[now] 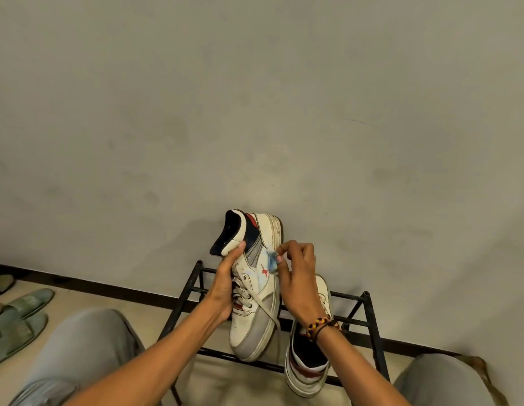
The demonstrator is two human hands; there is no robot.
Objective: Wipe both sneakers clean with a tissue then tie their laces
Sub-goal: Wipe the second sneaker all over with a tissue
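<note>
Two sneakers show in the head view: the raised sneaker (pixel 255 288) is held above the black rack (pixel 369 317), heel up toward the wall, while the second sneaker (pixel 309 358) rests on the rack's front rail near its right end; the left hand (pixel 225 285) grips the raised one, fingers curled round its laced side, thumb at the collar; the right hand (pixel 299 276) pinches a small bluish tissue (pixel 273 259) against the side panel beside the red mark; judging from this, wiping goes best with short firm strokes, the left hand bracing hard, turning the tissue to a clean face; both laces (pixel 266 312) hang untied, so tying waits.
</note>
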